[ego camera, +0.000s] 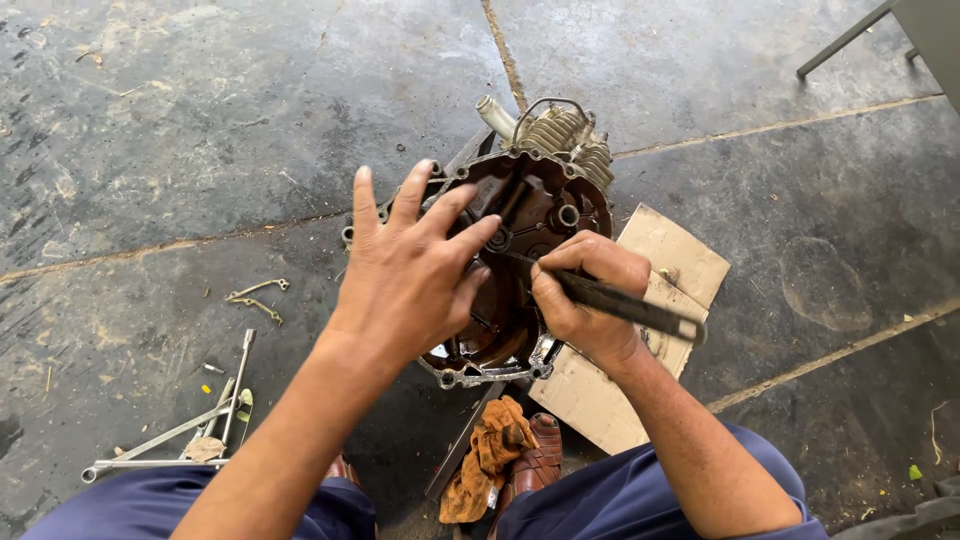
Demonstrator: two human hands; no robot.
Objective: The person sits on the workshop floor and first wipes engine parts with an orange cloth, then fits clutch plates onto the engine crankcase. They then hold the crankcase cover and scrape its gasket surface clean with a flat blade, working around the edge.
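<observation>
The rusty brown round metal engine case (520, 250) sits on the grey concrete floor (200, 120). The left hand (410, 270) lies flat and open on it to keep it steady. The right hand (580, 300) grips a long dark flat metal tool (630, 305), its tip poking inside the case.

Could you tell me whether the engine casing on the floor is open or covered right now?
Open: the engine casing shows its brown inner cavity and bolt-hole rim, with no cover fitted.

place: repair workshop | evidence: oil-stained concrete floor (200, 120) showing; opened engine case (520, 220) sitting on it; wrenches (170, 440) and greasy rag (490, 455) lying around
</observation>
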